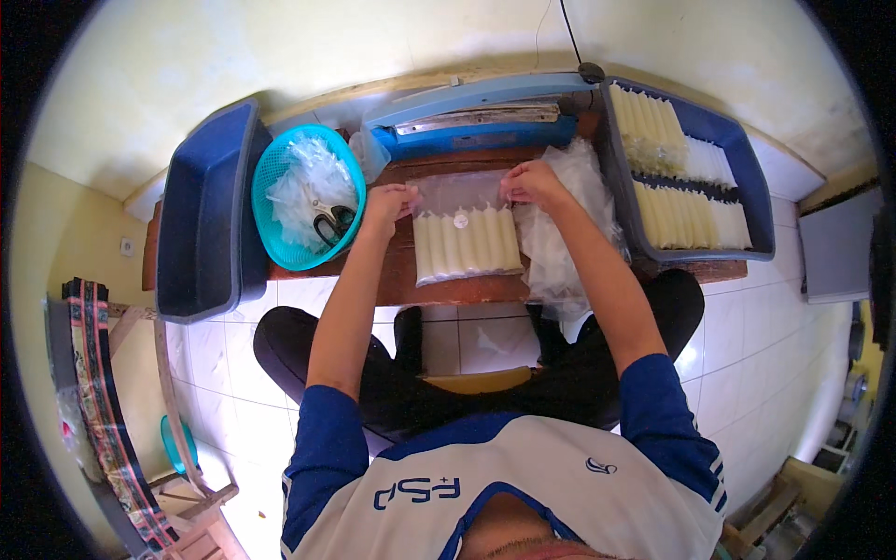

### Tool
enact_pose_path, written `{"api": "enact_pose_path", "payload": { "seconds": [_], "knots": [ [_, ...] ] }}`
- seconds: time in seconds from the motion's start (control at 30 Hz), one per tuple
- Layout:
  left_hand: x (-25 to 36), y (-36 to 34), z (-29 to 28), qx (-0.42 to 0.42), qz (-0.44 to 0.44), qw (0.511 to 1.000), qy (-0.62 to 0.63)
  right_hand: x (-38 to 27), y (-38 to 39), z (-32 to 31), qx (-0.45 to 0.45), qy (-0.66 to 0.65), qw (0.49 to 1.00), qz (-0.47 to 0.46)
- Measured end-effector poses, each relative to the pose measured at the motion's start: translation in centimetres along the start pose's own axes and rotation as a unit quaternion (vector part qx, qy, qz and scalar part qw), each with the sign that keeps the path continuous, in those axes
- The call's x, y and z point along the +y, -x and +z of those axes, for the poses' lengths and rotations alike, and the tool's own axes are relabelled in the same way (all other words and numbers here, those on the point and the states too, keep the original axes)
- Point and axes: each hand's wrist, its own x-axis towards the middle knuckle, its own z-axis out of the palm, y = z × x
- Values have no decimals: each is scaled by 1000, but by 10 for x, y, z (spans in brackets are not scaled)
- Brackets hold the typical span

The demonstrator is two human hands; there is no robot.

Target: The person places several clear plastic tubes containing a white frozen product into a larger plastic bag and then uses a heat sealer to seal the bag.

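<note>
Largest first: here's the brown table (pixel 397 263), straight ahead of us. A dark tub packed with pale tubes (pixel 649 121), rim (pixel 765 219) at two o'clock; an upright grey-blue tub (pixel 205 205) at nine. Long blue device (pixel 448 145) at twelve, turquoise basket (pixel 262 219) towards ten, loose bags (pixel 565 245) at three. And dead centre, on the table, the filled bag (pixel 467 241), cream tubes (pixel 450 252) in a row below clear film! Our hands are apart, both pinching it: left hand (pixel 394 203) at its ten o'clock corner, right hand (pixel 532 184) at its two. Done well, we'd say, this wants equal pull, the film flat and wrinkle-free, the tubes snug side by side, narrow tips clear of the top edge. Scissors (pixel 333 226) rest in the basket.
</note>
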Motion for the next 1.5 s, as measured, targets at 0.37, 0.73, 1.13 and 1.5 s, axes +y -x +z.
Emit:
{"api": "enact_pose_path", "payload": {
  "seconds": [0.37,0.73,1.13,1.5],
  "knots": [
    [76,62,31,34,211,975,52,-65,75,-2,156,65,921,-350],
    [83,17,43,23,281,959,29,-55,36,-20,182,33,924,-334],
    [94,7,47,16,272,962,-30,-60,18,-28,144,54,919,-362],
    [92,4,45,-35,268,962,43,-56,18,-29,51,31,945,-322]
  ]
}}
